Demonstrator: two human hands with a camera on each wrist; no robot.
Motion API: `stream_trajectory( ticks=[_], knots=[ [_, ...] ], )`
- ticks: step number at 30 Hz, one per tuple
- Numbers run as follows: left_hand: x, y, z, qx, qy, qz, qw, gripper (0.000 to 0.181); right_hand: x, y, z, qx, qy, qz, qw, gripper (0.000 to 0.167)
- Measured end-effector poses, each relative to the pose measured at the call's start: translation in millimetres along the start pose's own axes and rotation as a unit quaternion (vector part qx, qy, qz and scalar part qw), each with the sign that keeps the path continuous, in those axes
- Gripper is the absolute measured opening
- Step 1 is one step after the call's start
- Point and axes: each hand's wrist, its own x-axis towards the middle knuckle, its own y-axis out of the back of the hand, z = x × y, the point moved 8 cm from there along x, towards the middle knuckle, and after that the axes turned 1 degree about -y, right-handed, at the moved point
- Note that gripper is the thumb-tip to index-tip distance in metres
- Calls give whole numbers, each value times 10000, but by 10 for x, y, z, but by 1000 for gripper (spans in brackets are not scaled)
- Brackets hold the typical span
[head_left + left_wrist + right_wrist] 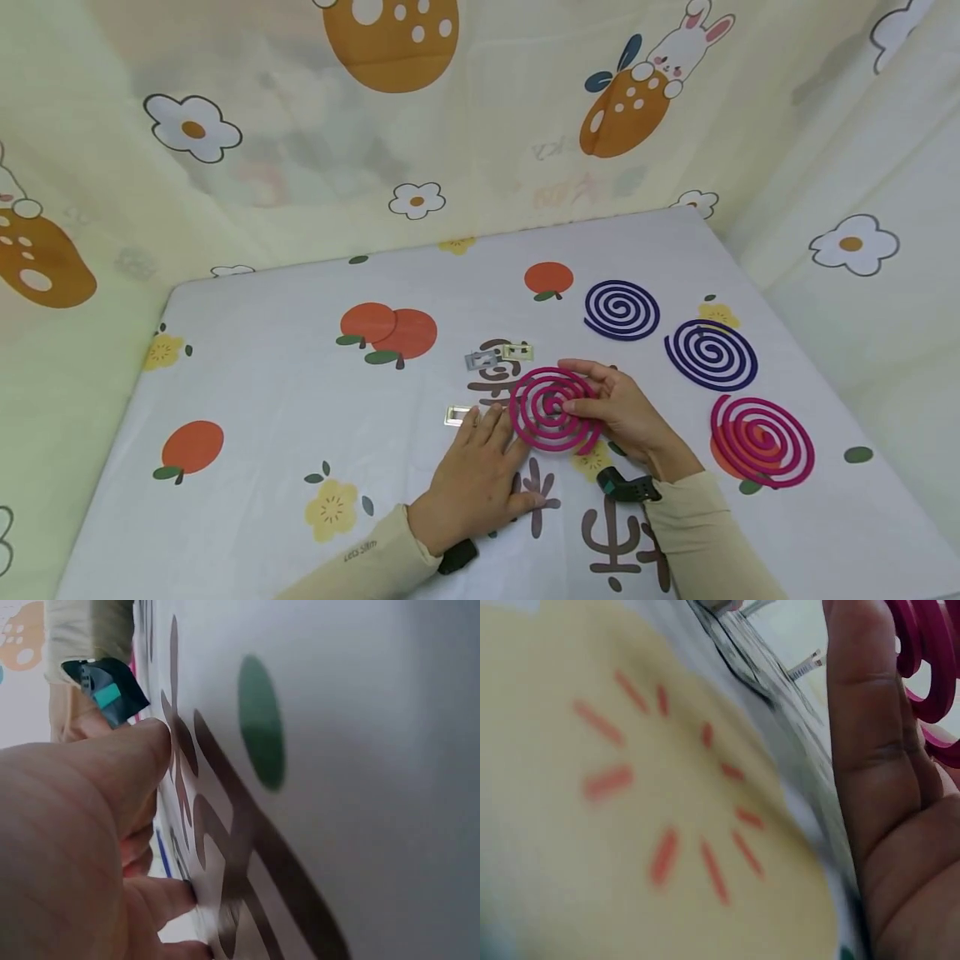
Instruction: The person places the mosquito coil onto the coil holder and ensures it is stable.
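Note:
My right hand (626, 412) holds a magenta mosquito coil (553, 405) between thumb and fingers, above the tablecloth. In the right wrist view, part of this coil (939, 660) shows beside a finger. My left hand (480, 479) rests on the cloth just left of the coil, its fingers extended. Close to its fingertips lies a small metal coil stand (452, 416), partly covered by the fingers. In the left wrist view, the left thumb (142, 750) and fingertips lie against the printed cloth.
Two more small metal stands, one silvery (482, 360) and one gold-toned (518, 352), lie beyond the hands. To the right are two dark blue coils (621, 310) and another magenta coil (762, 442). A patterned curtain (300, 167) hangs behind the table.

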Motion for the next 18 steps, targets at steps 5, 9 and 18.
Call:
stream_trajectory(
  ticks=[5, 9, 18],
  knots=[
    [9, -11, 20, -68, 95, 23, 9999, 93, 10, -14, 22, -123, -29, 16, 9999, 67],
    [30, -26, 26, -76, 164, -4, 9998, 95, 14, -5, 23, -137, -58, 43, 9999, 65],
    [14, -20, 30, -223, 247, -66, 9994, 95, 4, -39, 39, -198, -154, -89, 9996, 65]
  ],
)
